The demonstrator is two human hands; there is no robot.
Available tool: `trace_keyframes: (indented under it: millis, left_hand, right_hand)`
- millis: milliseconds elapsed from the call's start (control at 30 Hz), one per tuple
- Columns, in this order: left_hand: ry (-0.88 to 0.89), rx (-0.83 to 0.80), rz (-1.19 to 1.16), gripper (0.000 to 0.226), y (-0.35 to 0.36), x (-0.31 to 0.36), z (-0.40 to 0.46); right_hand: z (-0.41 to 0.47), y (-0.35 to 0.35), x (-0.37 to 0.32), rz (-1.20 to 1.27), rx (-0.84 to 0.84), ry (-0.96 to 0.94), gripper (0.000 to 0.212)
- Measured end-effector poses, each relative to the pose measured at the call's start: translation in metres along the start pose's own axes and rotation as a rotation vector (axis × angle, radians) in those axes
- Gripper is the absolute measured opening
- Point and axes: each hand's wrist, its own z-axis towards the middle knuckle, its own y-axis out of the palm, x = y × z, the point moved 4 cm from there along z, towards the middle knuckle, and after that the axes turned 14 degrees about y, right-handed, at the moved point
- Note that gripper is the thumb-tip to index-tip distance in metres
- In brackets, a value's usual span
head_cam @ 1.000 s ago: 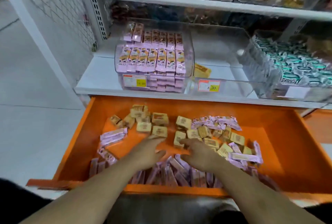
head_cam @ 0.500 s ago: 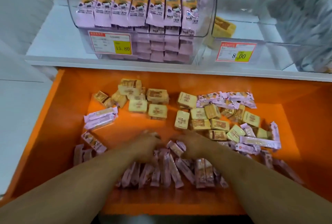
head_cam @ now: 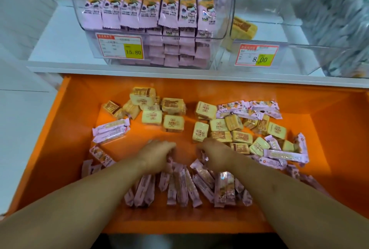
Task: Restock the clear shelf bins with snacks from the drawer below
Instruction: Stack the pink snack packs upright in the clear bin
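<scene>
White shelf [head_cam: 60,35] and orange drawer [head_cam: 65,121] fill the view. Pink snack bars [head_cam: 180,184] lie in a heap at the near middle of the drawer, directly under both hands, long axis running near to far. Left hand [head_cam: 157,154] and right hand [head_cam: 216,156] curl their fingers into the heap's far end, gripping bars. Clear bin [head_cam: 226,9] of the same pink bars stands straight beyond, far side. Bare orange floor lies between the hands; yellow cakes [head_cam: 217,125] crowd the right.

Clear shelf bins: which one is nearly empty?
The middle bin, tagged 8.00: only a yellow packet shows inside. The left bin, tagged 15.80, is packed with upright pink packets.
</scene>
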Motion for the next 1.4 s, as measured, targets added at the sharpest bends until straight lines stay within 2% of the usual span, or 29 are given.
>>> trace_keyframes:
  millis: [100, 200, 267, 333, 400, 500, 600, 733, 867, 1000, 1100, 1233, 1400]
  left_hand:
    - [-0.046, 0.113, -0.167, 0.044, -0.020, 0.008, -0.010]
    - [-0.092, 0.201, -0.373, 0.056, -0.044, 0.017, -0.022]
    - [-0.083, 0.259, -0.457, 0.061, -0.068, 0.028, -0.030]
    - [-0.061, 0.299, -0.482, 0.064, -0.095, 0.044, -0.041]
    - [-0.041, 0.346, -0.521, 0.054, -0.124, 0.062, -0.056]
    - [0.074, 0.421, -0.808, 0.016, -0.161, 0.092, -0.083]
    - [0.135, 0.441, -1.121, 0.011, -0.189, 0.124, -0.117]
    - [0.140, 0.507, -1.337, 0.023, -0.201, 0.151, -0.149]
    - [0.113, 0.543, -1.347, 0.026, -0.195, 0.160, -0.155]
    - [0.068, 0.542, -1.355, 0.024, -0.188, 0.166, -0.146]
    - [0.068, 0.549, -1.267, 0.023, -0.188, 0.163, -0.139]
    - [0.032, 0.623, -1.161, 0.028, -0.197, 0.151, -0.134]
    - [0.042, 0.690, -1.109, 0.038, -0.206, 0.142, -0.133]
  right_hand:
    - [-0.016, -0.022, -0.003, 0.135, 0.073, -0.002, 0.013]
    - [-0.030, -0.050, -0.009, 0.369, 0.059, 0.059, 0.017]
    - [-0.044, -0.077, -0.016, 0.523, 0.035, 0.057, 0.026]
    - [-0.065, -0.109, -0.023, 0.618, 0.064, 0.038, 0.045]
    - [-0.088, -0.141, -0.028, 0.756, 0.079, -0.004, 0.054]
    - [-0.128, -0.177, -0.040, 0.939, 0.052, -0.118, 0.055]
    - [-0.159, -0.198, -0.046, 1.154, 0.068, -0.221, 0.045]
    - [-0.190, -0.204, -0.063, 1.323, 0.067, -0.317, 0.042]
    - [-0.195, -0.206, -0.080, 1.338, 0.196, -0.353, 0.034]
    - [-0.200, -0.209, -0.090, 1.176, 0.429, -0.217, 0.035]
    - [-0.199, -0.208, -0.095, 1.111, 0.513, -0.168, 0.027]
    - [-0.198, -0.210, -0.098, 1.061, 0.488, -0.187, 0.023]
    - [-0.198, -0.211, -0.101, 1.171, 0.347, -0.277, 0.032]
